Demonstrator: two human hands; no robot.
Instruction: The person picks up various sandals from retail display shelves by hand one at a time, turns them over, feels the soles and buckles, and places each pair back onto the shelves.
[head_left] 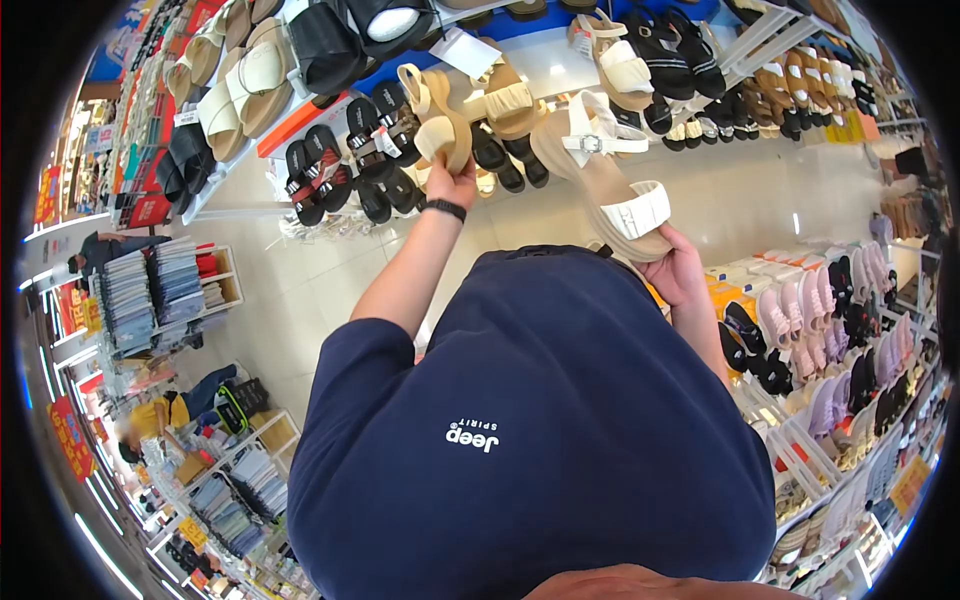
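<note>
My left hand [452, 186], with a dark band at the wrist, is closed on the toe end of a tan sandal [457, 128] with a cream front strap. That sandal is raised in front of the shoe shelf. My right hand [677, 267] grips the toe of a larger-looking white-strapped sandal [585, 170] with a beige sole and a buckle on its ankle strap. The fingers under this sole are partly hidden. Just beyond the two held sandals, another cream-strapped sandal [511, 104] stands on the shelf, close to a white tag [466, 52].
Black sandals [318, 165] sit on a lower shelf ahead. To the right, a rack holds pink sandals [775, 318]. Folded clothes [127, 300] fill shelving at left, where a person in yellow [150, 415] bends near the floor. Tiled floor [290, 300] runs between.
</note>
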